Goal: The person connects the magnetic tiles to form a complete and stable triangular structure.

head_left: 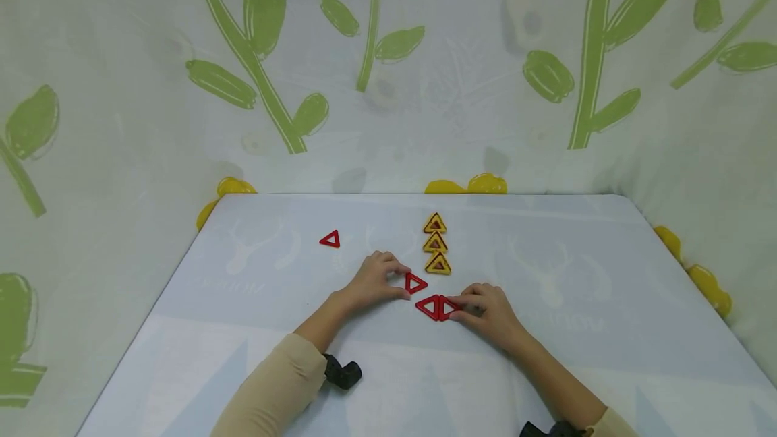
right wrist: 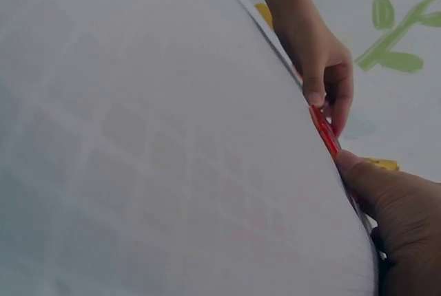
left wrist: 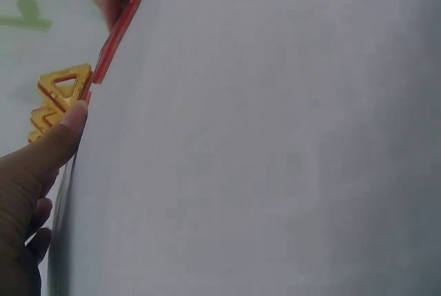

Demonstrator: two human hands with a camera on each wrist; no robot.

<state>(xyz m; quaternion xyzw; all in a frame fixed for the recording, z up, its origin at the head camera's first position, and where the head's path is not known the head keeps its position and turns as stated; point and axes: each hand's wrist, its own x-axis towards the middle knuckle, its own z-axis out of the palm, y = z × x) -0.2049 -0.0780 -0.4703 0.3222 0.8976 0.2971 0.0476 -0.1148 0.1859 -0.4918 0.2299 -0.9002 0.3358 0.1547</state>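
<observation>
In the head view my left hand [head_left: 379, 278] pinches a red open-centred triangle piece [head_left: 420, 281] between thumb and fingers at its left side. My right hand [head_left: 488, 312] pinches the right tip of another red triangle [head_left: 442, 309]. That piece lies edge to edge with a third red triangle [head_left: 436, 307], so the two form a diamond. From the left wrist, a red piece [left wrist: 117, 38] appears edge-on under the right fingers, near my left thumb [left wrist: 74, 118]. The right wrist view shows red edges [right wrist: 324, 131] between both hands.
Just beyond my hands, several yellow triangles [head_left: 436, 243] with red centres stand in a column. One more red triangle [head_left: 337, 239] lies alone to the left. All rest on a pale table [head_left: 394, 369], with a flower-printed cloth [head_left: 437, 133] behind its far edge.
</observation>
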